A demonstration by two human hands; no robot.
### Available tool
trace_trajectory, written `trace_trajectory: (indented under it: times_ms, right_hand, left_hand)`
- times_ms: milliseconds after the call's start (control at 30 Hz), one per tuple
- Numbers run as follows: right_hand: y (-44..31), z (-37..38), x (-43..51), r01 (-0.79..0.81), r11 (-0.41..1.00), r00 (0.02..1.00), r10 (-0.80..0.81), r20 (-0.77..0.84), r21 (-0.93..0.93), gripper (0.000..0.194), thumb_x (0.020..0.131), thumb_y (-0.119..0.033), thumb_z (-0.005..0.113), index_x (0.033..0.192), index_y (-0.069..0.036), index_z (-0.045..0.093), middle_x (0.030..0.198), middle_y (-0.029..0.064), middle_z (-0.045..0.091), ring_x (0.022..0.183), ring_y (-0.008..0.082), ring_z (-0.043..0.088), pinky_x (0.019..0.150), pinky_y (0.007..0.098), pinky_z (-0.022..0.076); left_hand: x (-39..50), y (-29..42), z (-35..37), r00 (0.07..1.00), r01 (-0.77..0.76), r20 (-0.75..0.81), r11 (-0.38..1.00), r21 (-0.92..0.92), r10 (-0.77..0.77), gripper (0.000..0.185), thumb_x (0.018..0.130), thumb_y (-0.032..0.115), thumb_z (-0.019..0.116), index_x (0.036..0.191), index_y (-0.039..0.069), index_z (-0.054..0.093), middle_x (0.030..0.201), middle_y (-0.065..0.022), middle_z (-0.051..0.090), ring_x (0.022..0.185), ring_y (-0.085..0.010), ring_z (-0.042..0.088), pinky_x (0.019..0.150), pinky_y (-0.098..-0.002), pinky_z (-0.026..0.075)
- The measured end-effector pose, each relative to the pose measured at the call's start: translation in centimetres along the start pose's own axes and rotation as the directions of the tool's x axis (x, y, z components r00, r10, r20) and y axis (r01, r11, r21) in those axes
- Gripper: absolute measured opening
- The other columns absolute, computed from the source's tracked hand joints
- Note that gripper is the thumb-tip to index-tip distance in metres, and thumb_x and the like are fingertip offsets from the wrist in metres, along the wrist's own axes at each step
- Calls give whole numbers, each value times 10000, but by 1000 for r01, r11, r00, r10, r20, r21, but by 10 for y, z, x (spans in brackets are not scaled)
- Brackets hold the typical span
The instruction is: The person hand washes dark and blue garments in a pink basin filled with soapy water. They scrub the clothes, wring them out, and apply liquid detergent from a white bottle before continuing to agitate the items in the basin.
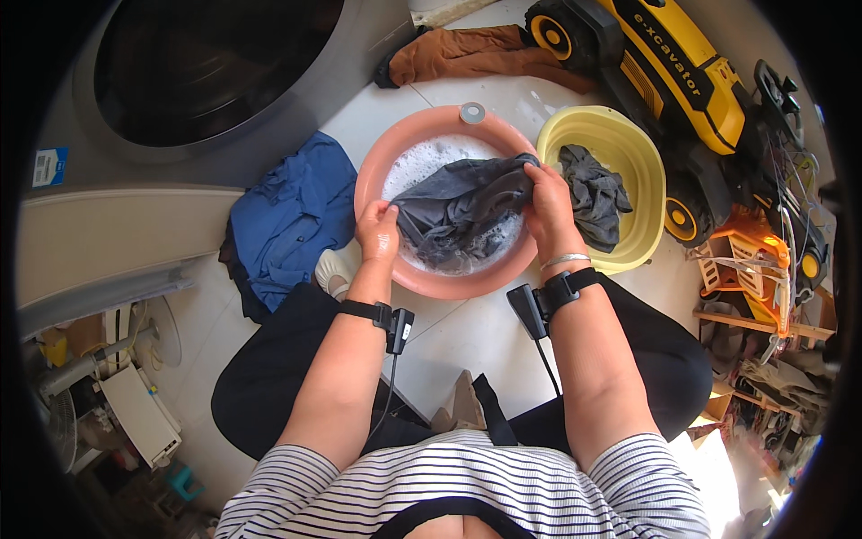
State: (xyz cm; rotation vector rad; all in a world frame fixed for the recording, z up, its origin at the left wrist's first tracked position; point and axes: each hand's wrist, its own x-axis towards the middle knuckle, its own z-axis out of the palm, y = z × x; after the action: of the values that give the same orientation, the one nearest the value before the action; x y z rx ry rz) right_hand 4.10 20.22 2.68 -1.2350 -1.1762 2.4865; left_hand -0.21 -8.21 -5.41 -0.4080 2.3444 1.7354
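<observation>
A wet dark grey garment (465, 195) is stretched between my two hands above a round pink plastic basin (377, 158). My left hand (379, 232) grips its left end near the basin's left rim. On the right, my right hand (549, 199) is closed on the other end by the basin's right rim. The lower part of the cloth lies in sudsy water (431, 151). Beside the pink basin stands a yellow plastic basin (646, 182) with another dark grey cloth (592, 195) in it.
Blue clothing (296, 215) lies on the floor at the left, below a front-loading washing machine (222, 155). Brown trousers (465, 55) lie beyond the basins. A yellow and black toy excavator (680, 74) stands at the right, near an orange plastic item (754, 263).
</observation>
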Motion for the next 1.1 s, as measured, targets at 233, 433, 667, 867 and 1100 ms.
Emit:
trace_trajectory:
  times_ms: [233, 433, 667, 867, 1100]
  right_hand:
    - [8, -16, 11, 14, 996, 999, -17, -45, -86, 251, 979, -79, 540, 1189, 22, 634, 1005, 105, 703, 889, 209, 680, 796, 353, 558]
    - [11, -14, 12, 46, 999, 994, -44, -97, 21, 249, 984, -80, 533, 1191, 28, 621, 1016, 106, 701, 889, 214, 680, 800, 362, 560]
    - [17, -6, 7, -35, 998, 998, 32, -48, -55, 226, 989, -96, 542, 1181, -10, 624, 990, 76, 695, 851, 183, 675, 735, 336, 567]
    - [19, -4, -1, -32, 995, 1000, 31, -5, -100, 185, 972, -134, 586, 1124, -38, 630, 909, 45, 686, 768, 154, 663, 659, 305, 556]
    - [23, 18, -19, 7, 996, 1000, -5, 29, -85, 140, 914, -131, 686, 989, -86, 576, 837, 18, 635, 693, 125, 610, 593, 274, 496]
  left_hand:
    - [24, 56, -12, 979, -203, -58, 941, -270, 194, 52, 989, 114, 622, 1036, 94, 619, 909, 19, 630, 682, -49, 553, 554, -205, 426]
    - [25, 61, -15, 996, 58, -42, 946, -320, -75, 60, 984, 82, 617, 1033, 47, 618, 933, 0, 634, 838, -82, 566, 776, -229, 460]
    - [29, -3, -5, 964, 111, 219, 976, 187, -152, 609, 852, 166, 769, 1374, 40, 483, 1061, -74, 634, 905, -175, 618, 825, -353, 512]
    - [13, -12, 1, 968, -132, 246, 751, 647, -42, 352, 848, 182, 754, 1128, 6, 631, 904, -87, 647, 871, -224, 648, 798, -346, 511]
    - [12, 70, -10, 917, 323, 381, 778, -539, -117, 163, 1007, 193, 555, 1071, 59, 623, 1031, -73, 682, 978, -213, 651, 909, -351, 499]
